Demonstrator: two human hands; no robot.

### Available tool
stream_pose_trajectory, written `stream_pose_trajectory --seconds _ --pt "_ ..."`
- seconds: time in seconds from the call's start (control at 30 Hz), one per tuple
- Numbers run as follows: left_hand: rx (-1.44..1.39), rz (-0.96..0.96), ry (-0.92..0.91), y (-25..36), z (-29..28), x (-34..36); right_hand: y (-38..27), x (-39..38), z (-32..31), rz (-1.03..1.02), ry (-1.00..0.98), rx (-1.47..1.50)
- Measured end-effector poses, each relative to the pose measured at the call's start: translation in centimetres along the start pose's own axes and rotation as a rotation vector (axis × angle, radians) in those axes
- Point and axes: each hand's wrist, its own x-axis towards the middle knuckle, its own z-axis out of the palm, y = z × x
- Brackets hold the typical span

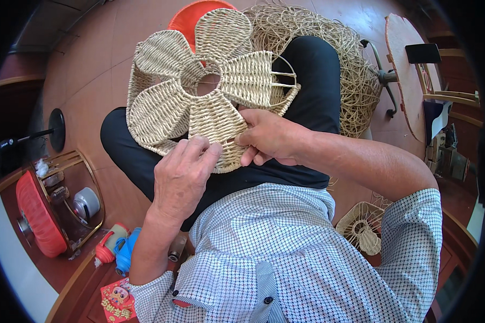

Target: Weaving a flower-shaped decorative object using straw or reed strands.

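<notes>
A flower-shaped piece woven from straw-coloured cord (156,116) lies across my lap, with a round opening at its centre. Its right petal ends in bare ribs and a thin curved wire. My left hand (186,167) bends its fingers over the lower petal's left side, pressing on the weave. On that petal's right edge, my right hand (269,134) pinches with thumb and fingers. Any loose cord end between the fingertips is too small to make out.
Beyond my right knee is a big tangled heap of cord (355,91). An orange-red round object (186,21) sits behind the flower. A smaller woven piece (367,237) lies low at right. Bottles (126,253) stand at lower left, beside a shelf holding a metal pot (86,203).
</notes>
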Motion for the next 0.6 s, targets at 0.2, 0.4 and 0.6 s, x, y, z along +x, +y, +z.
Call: stream_pose_trajectory --seconds 0.2,0.4,0.6 --pt "-0.116 -0.029 -0.008 0.0 0.1 0.2 -0.7 -1.0 -0.2 -0.013 -0.050 0.010" --pt "-0.432 -0.221 0.185 0.5 1.5 0.4 -0.8 -0.9 -0.2 0.029 -0.032 -0.029" --pt "-0.524 -0.434 0.279 1.4 3.5 -0.5 -0.5 -0.5 -0.2 0.005 -0.030 -0.007"
